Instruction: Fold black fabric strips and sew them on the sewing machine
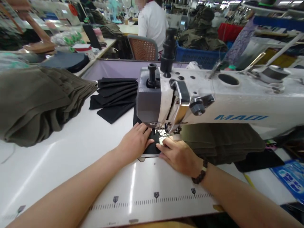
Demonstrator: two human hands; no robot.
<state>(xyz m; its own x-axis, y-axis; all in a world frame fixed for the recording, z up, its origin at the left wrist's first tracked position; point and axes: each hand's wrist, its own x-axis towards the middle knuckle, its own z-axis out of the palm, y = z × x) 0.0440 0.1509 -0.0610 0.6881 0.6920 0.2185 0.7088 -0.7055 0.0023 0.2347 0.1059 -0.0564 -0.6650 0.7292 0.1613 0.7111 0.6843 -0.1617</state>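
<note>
A black fabric piece (152, 147) lies under the needle area of a white and grey sewing machine (149, 103). My left hand (136, 141) rests flat on its left part, fingers stretched toward the machine and thumb apart. At the fabric's right edge, just in front of the presser foot, my right hand (178, 155) has its fingers curled and pressed together on the cloth. Part of the grip is hidden by the fingers themselves. A dark beaded bracelet (200, 171) circles my right wrist. Left of the machine head, several black folded pieces (116, 95) are fanned out.
A pile of olive fabric pieces (40, 98) covers the table's left side. More olive fabric (223, 141) lies beneath the machine arm. A blue packet (291, 179) sits at the right. Behind are a person in white (153, 23), a chair (143, 47) and a blue crate (198, 57).
</note>
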